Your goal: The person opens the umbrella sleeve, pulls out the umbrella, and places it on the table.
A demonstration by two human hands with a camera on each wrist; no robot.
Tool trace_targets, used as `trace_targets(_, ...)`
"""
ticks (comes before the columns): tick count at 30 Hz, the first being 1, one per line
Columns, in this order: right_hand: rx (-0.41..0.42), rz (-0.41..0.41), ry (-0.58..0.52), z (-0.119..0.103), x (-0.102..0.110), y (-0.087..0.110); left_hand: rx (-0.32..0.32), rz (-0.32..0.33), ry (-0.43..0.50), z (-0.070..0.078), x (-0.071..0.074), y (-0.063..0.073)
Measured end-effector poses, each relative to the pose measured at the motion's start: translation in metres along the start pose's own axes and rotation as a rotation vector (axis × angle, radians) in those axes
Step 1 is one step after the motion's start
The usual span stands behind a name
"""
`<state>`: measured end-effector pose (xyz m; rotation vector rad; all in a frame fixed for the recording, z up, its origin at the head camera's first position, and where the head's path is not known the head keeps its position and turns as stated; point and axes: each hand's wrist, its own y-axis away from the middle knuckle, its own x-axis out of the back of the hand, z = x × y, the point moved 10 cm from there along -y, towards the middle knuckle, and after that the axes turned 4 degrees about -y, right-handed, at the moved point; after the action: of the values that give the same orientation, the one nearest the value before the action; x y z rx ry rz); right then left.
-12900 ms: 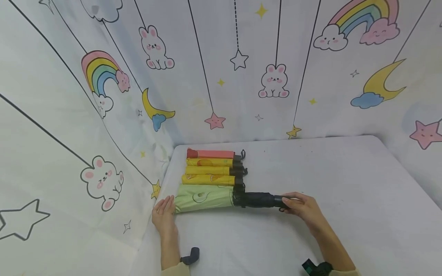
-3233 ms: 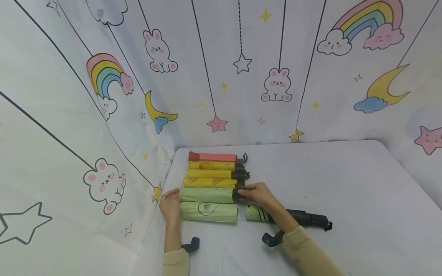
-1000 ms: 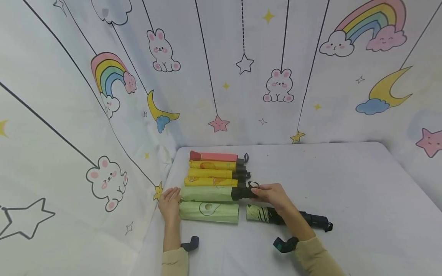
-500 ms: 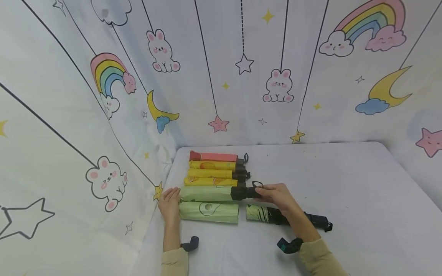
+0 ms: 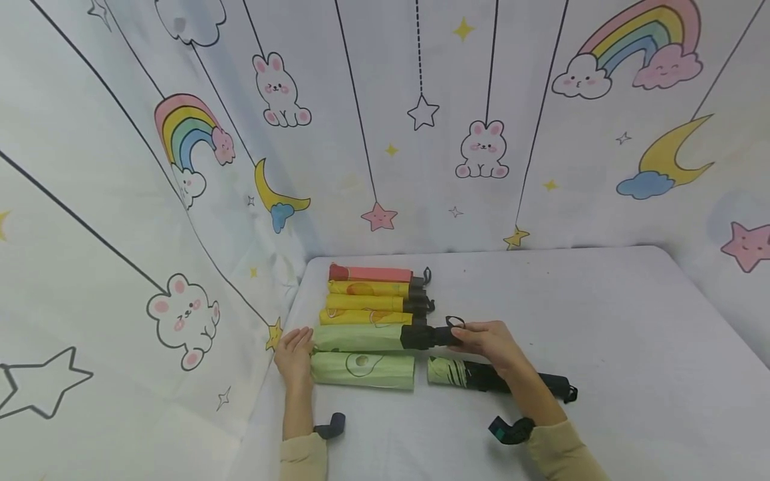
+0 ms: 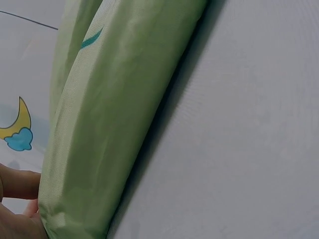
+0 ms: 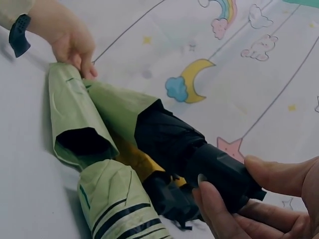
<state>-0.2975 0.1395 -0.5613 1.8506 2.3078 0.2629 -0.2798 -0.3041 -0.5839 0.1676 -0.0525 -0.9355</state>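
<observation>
My left hand (image 5: 293, 354) pinches the closed left end of a light green umbrella cover (image 5: 359, 338). Out of its right end sticks a folded black umbrella (image 5: 418, 337), partly drawn from the cover. My right hand (image 5: 490, 344) grips the handle (image 7: 222, 172) between thumb and fingers, its wrist loop (image 5: 455, 322) standing up. Closer to me lies an empty green cover (image 5: 385, 371) with an avocado print, its mouth gaping dark in the right wrist view. Right of that cover, a bare folded umbrella (image 5: 481, 377), green-striped and black, passes under my right forearm.
Behind the green covers several folded umbrellas lie in a row in their covers: yellow ones (image 5: 363, 303) and a red one (image 5: 375, 274), black handles to the right. A white cloth covers the table (image 5: 571, 307); printed white curtains (image 5: 337, 133) rise behind and at left.
The avocado cover's umbrella came out and lies at right; both hands moved to the cover behind. Lately my right hand slid rightward, baring more black umbrella; my left hand stayed.
</observation>
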Motion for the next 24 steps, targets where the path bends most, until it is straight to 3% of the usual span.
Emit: trace_targets(24, 0.045, -0.020, -0.034, -0.004, 0.022, 0.020, -0.023, -0.017, 0.009, -0.002, -0.001, 0.000)
